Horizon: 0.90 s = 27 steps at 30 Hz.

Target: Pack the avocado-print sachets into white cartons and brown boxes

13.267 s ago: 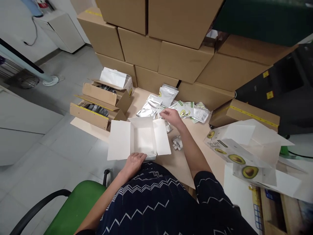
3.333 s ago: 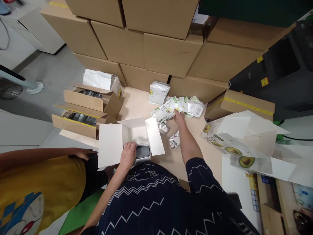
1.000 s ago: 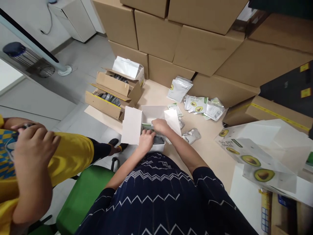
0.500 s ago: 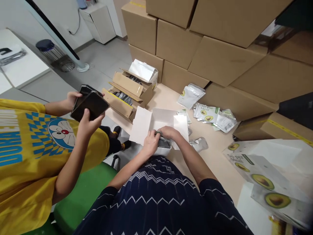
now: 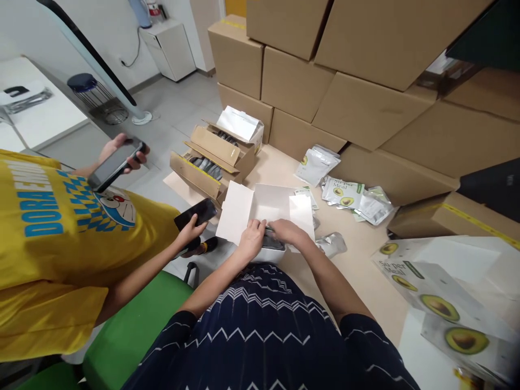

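An open white carton (image 5: 240, 208) with its flaps spread stands at the table's near edge, against my body. Inside its near part lies a dark grey, shiny pouch (image 5: 274, 241), mostly covered by my fingers. My left hand (image 5: 252, 238) reaches in from the left, its fingers curled and closed on the pouch's upper edge. From the right, my right hand (image 5: 287, 232) bends down into the carton, fingers closed on the same edge near the left fingertips. Just right of the carton a silver pouch (image 5: 332, 245) lies on the table.
Brown cartons (image 5: 207, 179) holding dark pouches stand at the back left. Printed avocado pouches (image 5: 343, 192) lie at the back right, before stacked cardboard boxes (image 5: 296, 81). A large avocado-printed box (image 5: 430, 292) is at right. A person in yellow (image 5: 134, 254) stands left, holding phones.
The other person's hands have moved apart, one phone now lower and nearer the carton. My hands stay at the carton, with the right hand shifted slightly. The view has tilted up a little.
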Tool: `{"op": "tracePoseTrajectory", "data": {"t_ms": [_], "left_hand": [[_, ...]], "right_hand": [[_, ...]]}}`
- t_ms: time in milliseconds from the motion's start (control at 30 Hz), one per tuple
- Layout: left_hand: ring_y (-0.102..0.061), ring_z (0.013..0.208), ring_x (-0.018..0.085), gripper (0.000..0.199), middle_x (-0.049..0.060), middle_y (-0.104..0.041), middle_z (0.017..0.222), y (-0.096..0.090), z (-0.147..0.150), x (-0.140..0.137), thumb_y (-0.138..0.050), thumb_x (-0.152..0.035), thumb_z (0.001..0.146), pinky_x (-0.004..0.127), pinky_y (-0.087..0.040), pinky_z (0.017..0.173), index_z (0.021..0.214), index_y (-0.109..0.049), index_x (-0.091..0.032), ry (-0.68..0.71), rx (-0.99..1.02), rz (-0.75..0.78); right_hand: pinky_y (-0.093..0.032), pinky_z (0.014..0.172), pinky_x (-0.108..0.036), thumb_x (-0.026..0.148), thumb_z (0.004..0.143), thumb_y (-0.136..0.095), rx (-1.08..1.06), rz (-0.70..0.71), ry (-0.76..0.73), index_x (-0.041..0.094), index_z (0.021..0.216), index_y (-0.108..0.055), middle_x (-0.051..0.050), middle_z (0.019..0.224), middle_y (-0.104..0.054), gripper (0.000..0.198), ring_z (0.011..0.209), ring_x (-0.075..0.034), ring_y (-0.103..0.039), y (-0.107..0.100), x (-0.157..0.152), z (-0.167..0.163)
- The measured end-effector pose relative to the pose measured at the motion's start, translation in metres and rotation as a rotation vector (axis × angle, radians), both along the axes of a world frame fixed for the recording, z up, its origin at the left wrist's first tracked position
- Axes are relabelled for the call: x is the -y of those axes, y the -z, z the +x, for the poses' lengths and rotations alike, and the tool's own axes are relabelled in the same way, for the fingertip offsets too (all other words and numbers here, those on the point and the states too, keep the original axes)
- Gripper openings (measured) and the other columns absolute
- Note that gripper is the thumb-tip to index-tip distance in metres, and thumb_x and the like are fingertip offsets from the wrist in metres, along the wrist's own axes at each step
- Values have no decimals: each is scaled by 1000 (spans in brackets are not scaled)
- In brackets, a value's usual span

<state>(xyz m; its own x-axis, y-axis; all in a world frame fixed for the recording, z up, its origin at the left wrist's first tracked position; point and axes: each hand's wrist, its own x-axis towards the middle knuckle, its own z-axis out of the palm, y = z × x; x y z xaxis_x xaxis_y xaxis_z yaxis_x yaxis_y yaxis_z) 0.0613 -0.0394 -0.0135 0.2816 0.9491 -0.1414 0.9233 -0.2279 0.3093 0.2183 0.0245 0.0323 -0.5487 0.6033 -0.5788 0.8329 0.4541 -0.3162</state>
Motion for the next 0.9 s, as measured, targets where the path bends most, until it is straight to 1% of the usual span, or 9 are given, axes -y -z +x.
{"op": "tracePoseTrajectory", "data": {"t_ms": [100,167,267,367,467,567,700,833,900], "left_hand": [[-51,115,26,34,10,-58,116,-3,1,-2,-36,-14,98,40,-49,99,121,-59,-24,12,-24,-43],[-49,117,26,32,10,-57,119,-5,3,-3,-36,-13,98,39,-48,99,115,-61,-25,26,-33,-55],[-46,122,25,31,10,-58,124,-7,4,-5,-35,-10,98,37,-45,102,113,-60,-22,56,-43,-62],[-49,117,25,28,11,-62,113,-8,5,-6,-36,-9,98,36,-44,101,109,-60,-17,80,-59,-80],[-52,111,25,26,13,-63,106,-7,6,-7,-38,-8,97,36,-47,95,105,-62,-14,86,-74,-100],[-53,108,26,26,13,-64,106,-6,7,-7,-39,-8,97,36,-49,90,104,-63,-13,85,-82,-105],[-54,109,24,26,13,-64,109,-6,6,-7,-40,-7,97,36,-49,92,105,-64,-14,83,-83,-99],[-54,111,24,24,12,-64,111,-4,5,-8,-42,-9,97,35,-48,94,106,-64,-15,94,-80,-101],[-54,109,24,24,12,-65,108,-3,4,-8,-42,-11,97,36,-49,93,107,-64,-15,103,-84,-105]], "right_hand": [[-46,81,-28,20,100,-40,72,37,30,11,113,-72,-19,115,-73,36,104,-25,-70,5,7,-5],[-46,81,-28,18,100,-39,62,39,25,11,110,-73,-19,113,-74,36,103,-25,-71,8,8,-7],[-46,80,-27,17,99,-41,55,47,24,10,109,-74,-19,112,-74,35,102,-24,-71,9,7,-8],[-46,80,-27,20,101,-40,58,37,27,10,109,-74,-19,111,-74,36,101,-24,-71,8,6,-8],[-46,81,-27,21,101,-40,50,42,-2,9,107,-74,-19,111,-74,37,102,-24,-71,7,5,-8],[-46,81,-26,18,99,-42,54,34,-35,9,105,-75,-19,110,-74,34,102,-24,-71,9,3,-7],[-46,81,-27,18,99,-42,53,35,-37,9,106,-75,-19,111,-74,34,103,-24,-71,13,3,-8],[-48,85,-30,23,100,-44,21,19,21,10,107,-74,-19,112,-74,34,104,-26,-70,2,9,-5],[-49,88,-29,29,97,-52,-120,-24,69,13,111,-74,-16,116,-74,30,107,-25,-69,-12,11,5]]}}
